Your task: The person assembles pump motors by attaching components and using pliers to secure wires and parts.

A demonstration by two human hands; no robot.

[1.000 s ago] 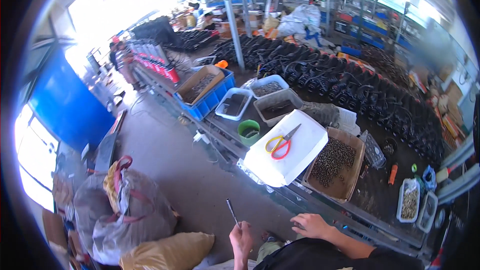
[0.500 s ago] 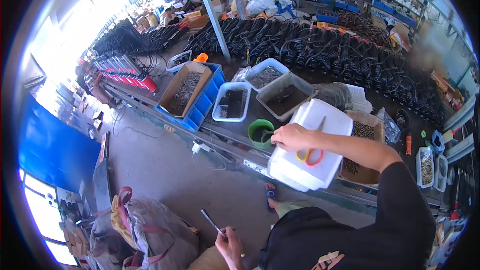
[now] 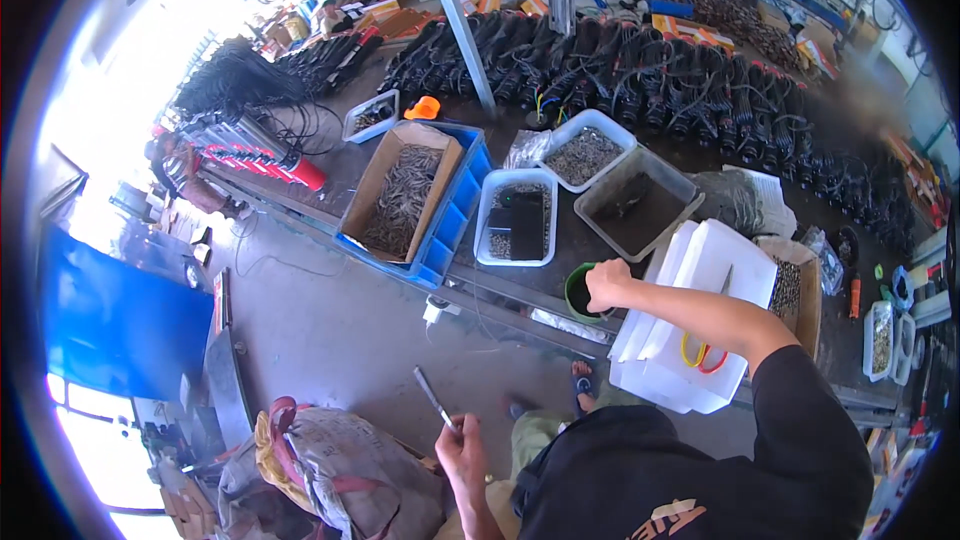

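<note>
Gripping a slim metal rod (image 3: 433, 395) in the head view, the left hand (image 3: 462, 456) is pointing it up-left; the right hand (image 3: 608, 286), nearer the green cup (image 3: 573, 294) on the bench (image 3: 345, 165), is covering the cup's right rim, closure unclear.

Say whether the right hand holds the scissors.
No: the scissors lie on the white stack, with the right hand at the green cup.

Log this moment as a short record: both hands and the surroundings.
Left hand: holds a slim metallic tool
Right hand: at the rim of the green cup; grip unclear
White box: scissors on top, red and yellow handles, partly hidden by right forearm
Blue crate: holds a cardboard box
Far side: many black parts with cables
</note>
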